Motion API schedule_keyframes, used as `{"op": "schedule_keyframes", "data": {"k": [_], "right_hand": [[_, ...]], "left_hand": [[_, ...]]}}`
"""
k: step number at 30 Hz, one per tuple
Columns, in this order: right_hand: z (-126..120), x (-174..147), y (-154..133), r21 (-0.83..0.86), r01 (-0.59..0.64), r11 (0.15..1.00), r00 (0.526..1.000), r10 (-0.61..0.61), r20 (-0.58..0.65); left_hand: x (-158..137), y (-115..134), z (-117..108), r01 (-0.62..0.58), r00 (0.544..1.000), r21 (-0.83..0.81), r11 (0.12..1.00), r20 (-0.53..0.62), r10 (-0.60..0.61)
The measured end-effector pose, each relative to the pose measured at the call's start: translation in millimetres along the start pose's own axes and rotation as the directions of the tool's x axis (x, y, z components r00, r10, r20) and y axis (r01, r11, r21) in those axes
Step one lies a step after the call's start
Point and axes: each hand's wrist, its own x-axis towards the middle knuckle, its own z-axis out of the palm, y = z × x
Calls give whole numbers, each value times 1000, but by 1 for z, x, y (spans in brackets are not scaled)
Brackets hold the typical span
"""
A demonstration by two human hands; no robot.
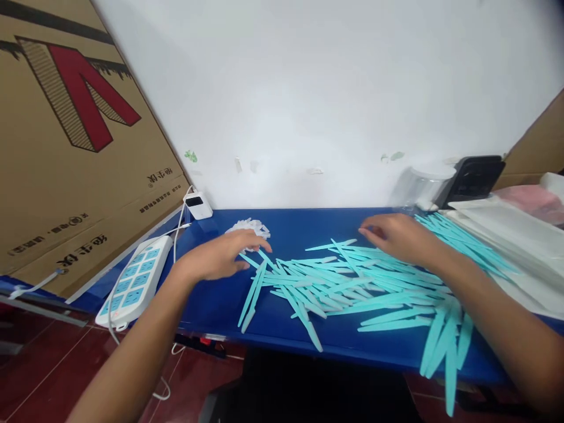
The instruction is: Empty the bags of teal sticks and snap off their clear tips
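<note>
A wide heap of slim teal eyebrow razors [335, 282] with pale, translucent ends covers much of the blue table. Over the heap's left end hovers my left hand [224, 255], its thumb and fingers apart and nothing seen between them. Just behind its fingers lies a small pile of clear plastic caps [253, 226]. My right hand [396, 235] is above the far right part of the heap, fingers curled and the thumb near the index finger. Whatever it may pinch is too small or hidden to make out.
A white power strip [138, 279] and a small white device [198, 205] with cables are at left, beside a large cardboard box [88, 129]. At right are more teal razors [467, 241] on white sheets [529, 235], a lidded clear jar [429, 182] and a black stand [476, 176].
</note>
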Motion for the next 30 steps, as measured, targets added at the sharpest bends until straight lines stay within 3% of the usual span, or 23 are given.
{"op": "schedule_keyframes", "data": {"k": [2, 5, 15, 22, 30], "right_hand": [[-3, -1, 5, -7, -6, 1000, 999, 6, -31], [-7, -1, 7, -13, -12, 1000, 998, 11, -56], [-4, -1, 3, 45, -21, 999, 1000, 22, -15], [0, -1, 5, 88, -26, 996, 1000, 27, -6], [-1, -1, 5, 91, -16, 996, 1000, 18, -19]], "left_hand": [[-14, 2, 12, -84, 995, 7, 996, 57, 83], [-21, -1, 26, -97, 993, 18, 995, 64, 96], [-6, -3, 45, -160, 983, -87, 983, 80, 167], [8, 10, 53, -201, 978, -67, 977, 44, 205], [17, 22, 74, -205, 977, -114, 972, -78, 197]]}}
